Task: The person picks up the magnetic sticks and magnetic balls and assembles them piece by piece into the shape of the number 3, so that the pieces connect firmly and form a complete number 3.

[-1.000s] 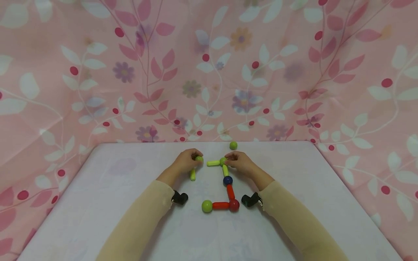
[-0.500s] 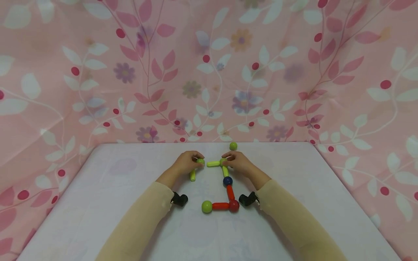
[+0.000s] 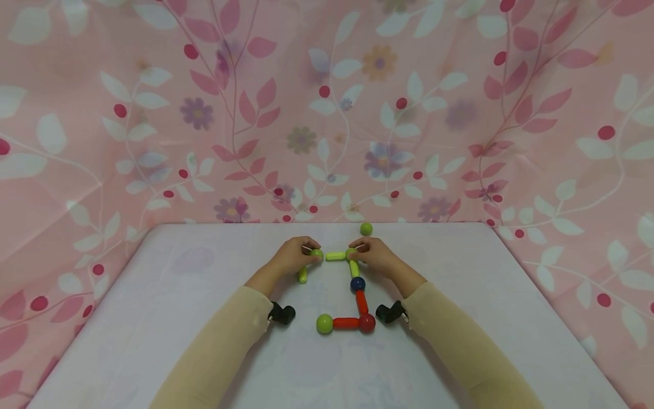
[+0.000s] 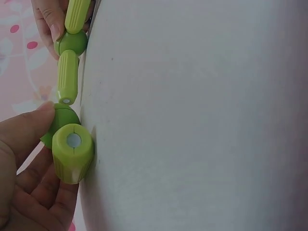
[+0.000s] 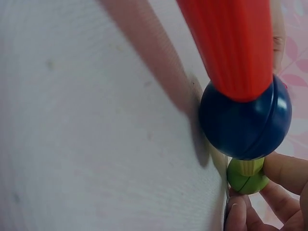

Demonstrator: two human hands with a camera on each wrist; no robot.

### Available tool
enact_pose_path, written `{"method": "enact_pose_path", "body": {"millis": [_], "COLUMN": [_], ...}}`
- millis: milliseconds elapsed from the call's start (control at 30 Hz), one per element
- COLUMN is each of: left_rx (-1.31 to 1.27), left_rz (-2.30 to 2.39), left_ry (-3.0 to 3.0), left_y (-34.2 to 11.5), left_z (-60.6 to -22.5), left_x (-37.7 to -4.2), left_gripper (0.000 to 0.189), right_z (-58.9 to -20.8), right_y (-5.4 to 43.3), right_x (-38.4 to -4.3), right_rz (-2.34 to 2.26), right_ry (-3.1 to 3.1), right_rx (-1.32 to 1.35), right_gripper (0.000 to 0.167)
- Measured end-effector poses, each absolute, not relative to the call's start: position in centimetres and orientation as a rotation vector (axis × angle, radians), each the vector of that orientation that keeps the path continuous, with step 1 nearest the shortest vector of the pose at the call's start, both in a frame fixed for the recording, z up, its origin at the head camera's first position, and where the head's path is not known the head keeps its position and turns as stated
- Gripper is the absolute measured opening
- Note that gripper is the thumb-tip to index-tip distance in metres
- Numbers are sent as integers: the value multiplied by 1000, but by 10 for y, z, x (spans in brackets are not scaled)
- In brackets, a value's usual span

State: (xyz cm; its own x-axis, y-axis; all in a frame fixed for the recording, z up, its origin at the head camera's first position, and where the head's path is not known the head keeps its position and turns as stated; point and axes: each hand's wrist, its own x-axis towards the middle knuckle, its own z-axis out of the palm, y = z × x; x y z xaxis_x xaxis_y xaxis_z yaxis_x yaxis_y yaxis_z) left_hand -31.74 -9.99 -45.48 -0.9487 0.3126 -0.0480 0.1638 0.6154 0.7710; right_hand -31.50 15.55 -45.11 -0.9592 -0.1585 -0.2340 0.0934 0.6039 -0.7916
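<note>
My left hand (image 3: pixel 291 257) pinches a green ball (image 3: pixel 317 254) between thumb and fingers; a yellow-green rod (image 3: pixel 303 275) with a silvery tip extends from it toward me. My right hand (image 3: pixel 379 255) holds another green ball (image 3: pixel 350 253) at the far corner of a chain. From that ball one yellow-green rod (image 3: pixel 335 257) points left, its free tip close to the left-hand ball in the left wrist view. A second yellow-green rod (image 3: pixel 355 269) runs to a blue ball (image 3: pixel 357 284). A red rod (image 3: pixel 361 303) links this to a red ball (image 3: pixel 367 323).
From the red ball another red rod (image 3: pixel 346 323) leads left to a green ball (image 3: pixel 324 324) at the chain's near end. A loose green ball (image 3: pixel 366 229) lies at the back of the white-covered table (image 3: pixel 153 318). Pink floral cloth (image 3: pixel 327 113) hangs behind.
My left hand has moved slightly right and nearer with its green ball, narrowing the gap to the left-pointing rod. My right hand keeps its hold on the corner ball.
</note>
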Motion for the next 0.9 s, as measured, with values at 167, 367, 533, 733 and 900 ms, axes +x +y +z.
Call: {"method": "enact_pose_path", "body": {"millis": [167, 367, 533, 733, 900], "left_rx": [366, 401, 405, 390, 385], "left_rz": [1275, 1295, 1292, 1265, 1263], "left_ry": [2642, 2623, 2624, 2640, 2637], "left_y": [-99, -97, -97, -96, -96], "left_z": [-455, -452, -453, -453, -455], "left_x": [-316, -316, -317, -318, -317], "left_gripper": [28, 28, 27, 27, 28], "right_z": [-452, -450, -450, -451, -452], "right_y": [156, 157, 158, 158, 158], "right_x": [-315, -314, -314, -314, -314], "right_rz": [-1299, -1312, -1333, -1351, -1350], "right_ry": [2555, 2565, 2547, 2540, 2524], "right_rx": [-63, -102, -118, -103, -80], "right_gripper": [33, 32, 32, 32, 32]}}
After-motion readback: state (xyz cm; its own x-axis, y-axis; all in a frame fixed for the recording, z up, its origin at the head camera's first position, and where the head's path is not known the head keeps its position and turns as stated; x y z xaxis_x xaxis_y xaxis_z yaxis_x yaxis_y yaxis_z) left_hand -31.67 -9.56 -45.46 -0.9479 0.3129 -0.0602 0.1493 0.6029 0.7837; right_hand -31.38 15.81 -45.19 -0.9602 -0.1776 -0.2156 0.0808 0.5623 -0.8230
